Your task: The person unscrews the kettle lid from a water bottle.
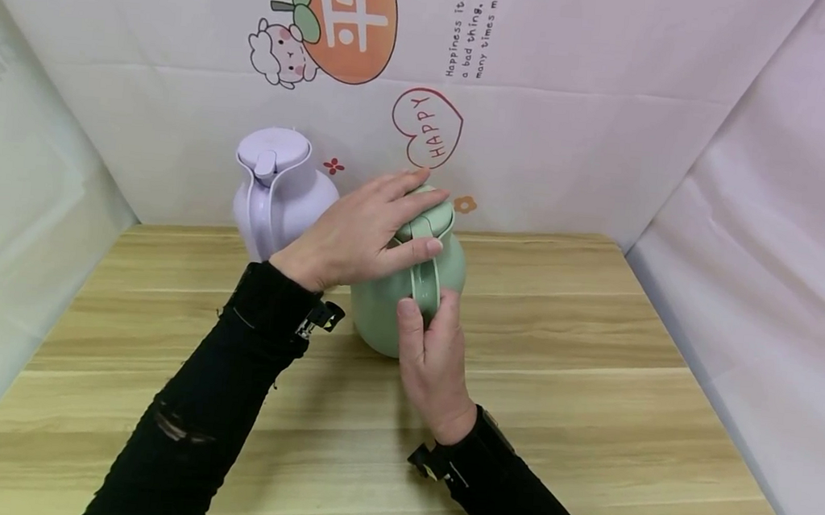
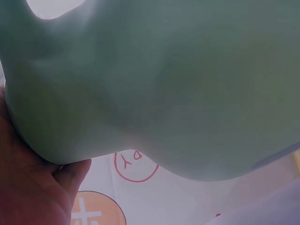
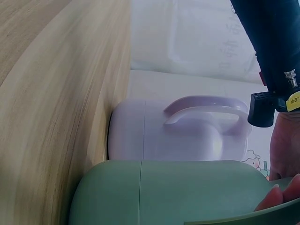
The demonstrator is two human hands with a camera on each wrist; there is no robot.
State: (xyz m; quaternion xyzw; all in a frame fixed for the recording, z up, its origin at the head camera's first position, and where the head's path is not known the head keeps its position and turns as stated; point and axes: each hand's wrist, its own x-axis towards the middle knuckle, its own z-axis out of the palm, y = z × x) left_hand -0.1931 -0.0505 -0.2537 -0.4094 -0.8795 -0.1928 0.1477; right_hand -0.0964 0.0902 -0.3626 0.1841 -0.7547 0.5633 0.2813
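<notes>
Head: our right hand (image 1: pixel 436 364) clamps fingers round the green vacuum jug's (image 1: pixel 375 311) handle (image 1: pixel 424 288); our left hand (image 1: pixel 364 229) lays extended fingers across its lid (image 1: pixel 440 210), already on. Left wrist: its side shows. Right wrist: it stands on the surface (image 3: pixel 51 98), not yet released.

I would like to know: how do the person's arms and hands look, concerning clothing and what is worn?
The left hand and right hand are gloveless. The left sleeve and right sleeve are long and black; pale streaks mark the left one. Each wrist carries a small black device; the left one bears a yellow label.
</notes>
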